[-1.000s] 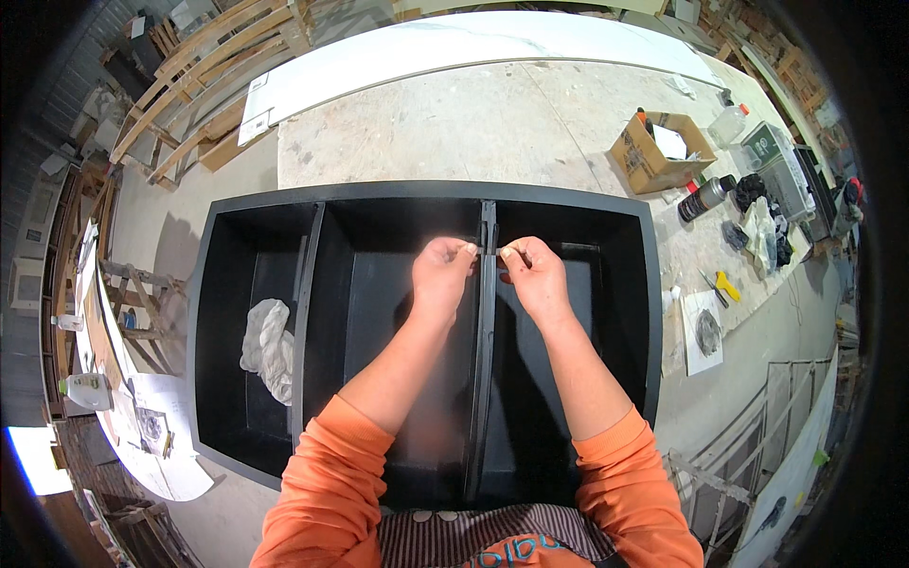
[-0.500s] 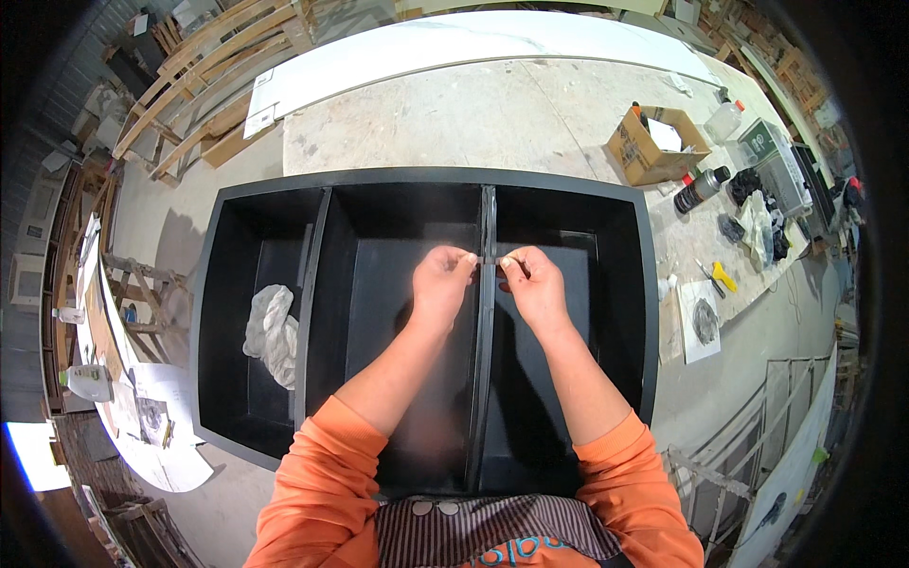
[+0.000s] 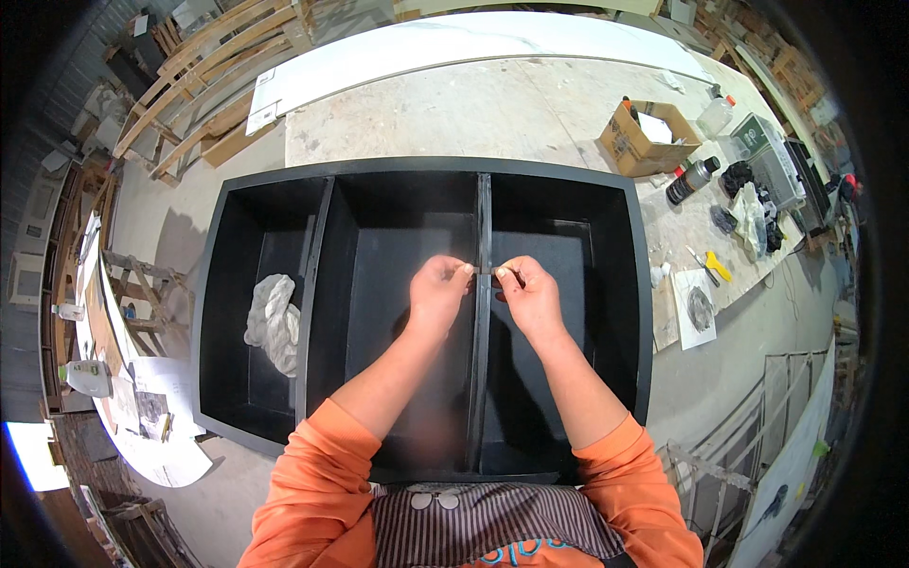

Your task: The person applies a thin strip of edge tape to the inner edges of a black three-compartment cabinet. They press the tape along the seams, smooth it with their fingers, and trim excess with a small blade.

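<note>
A black three-compartment box (image 3: 407, 167) lies in front of me with its open side up. Across the top edge of its right-hand divider (image 3: 481, 369) stretches a small, thin, dark strip (image 3: 484, 271); its material is too small to make out. My left hand (image 3: 437, 298) pinches one end of it over the middle compartment. On the other side, over the right compartment, my right hand (image 3: 534, 301) pinches the opposite end between thumb and finger. In the left compartment rests a crumpled whitish cloth or plastic bag (image 3: 274, 327).
Beyond the box is a pale worktable (image 3: 426, 114) with a long white slab (image 3: 454, 40). To the right stand a cardboard box (image 3: 648, 140), a dark bottle (image 3: 692, 181), a yellow-handled scraper (image 3: 718, 266) and crumpled bags (image 3: 748, 216). A wooden rack (image 3: 204, 76) stands far left.
Both hands have shifted a little toward me along the divider, still pinching the strip. The view has also moved slightly against the box.
</note>
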`<state>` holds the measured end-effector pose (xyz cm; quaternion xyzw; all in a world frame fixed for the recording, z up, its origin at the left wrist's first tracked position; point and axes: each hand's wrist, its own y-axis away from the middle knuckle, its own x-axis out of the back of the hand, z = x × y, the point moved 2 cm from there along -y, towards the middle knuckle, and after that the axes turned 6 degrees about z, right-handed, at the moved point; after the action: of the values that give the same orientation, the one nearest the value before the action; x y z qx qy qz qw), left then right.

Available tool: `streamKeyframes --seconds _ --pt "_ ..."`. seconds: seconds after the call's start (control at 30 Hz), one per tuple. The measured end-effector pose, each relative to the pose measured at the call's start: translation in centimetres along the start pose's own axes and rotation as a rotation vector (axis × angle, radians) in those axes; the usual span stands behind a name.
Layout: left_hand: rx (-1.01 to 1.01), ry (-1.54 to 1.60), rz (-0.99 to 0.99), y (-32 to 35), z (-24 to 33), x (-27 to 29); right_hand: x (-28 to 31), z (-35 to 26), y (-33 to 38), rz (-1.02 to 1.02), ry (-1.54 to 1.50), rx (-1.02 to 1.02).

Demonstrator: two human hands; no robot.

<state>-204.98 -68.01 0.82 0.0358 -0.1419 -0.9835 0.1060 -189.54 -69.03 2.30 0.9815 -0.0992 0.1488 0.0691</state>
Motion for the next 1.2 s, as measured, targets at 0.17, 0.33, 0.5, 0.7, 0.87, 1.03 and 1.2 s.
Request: streamKeyframes --seconds 0.17,0.33,0.5,0.7,0.87,1.03,1.2 --pt "-0.015 0.018 -0.016 1.1 -0.1 0.4 0.2 0.2 1.2 0.013 -0.024 0.010" --pt "-0.010 0.006 -0.014 2.1 0.0 0.6 0.2 0.5 2.1 0.029 -0.026 0.011" --pt "-0.009 -0.052 -0.018 3.1 0.1 1.0 0.4 0.4 3.3 0.006 -0.007 -0.007" --pt "0.018 -0.069 -0.041 4.4 -0.6 1.8 0.6 1.3 4.8 0.015 0.012 0.002" --pt "0.015 -0.082 -0.072 5.5 -1.1 2.4 0.6 2.1 6.1 0.023 0.020 0.068" --pt "0.013 -0.118 -0.110 6.7 -1.6 3.0 0.9 2.3 7.5 -0.004 0.066 0.065" --pt "-0.066 -0.230 -0.158 7.5 -2.4 3.8 1.3 2.2 9.1 -0.034 0.150 0.088"
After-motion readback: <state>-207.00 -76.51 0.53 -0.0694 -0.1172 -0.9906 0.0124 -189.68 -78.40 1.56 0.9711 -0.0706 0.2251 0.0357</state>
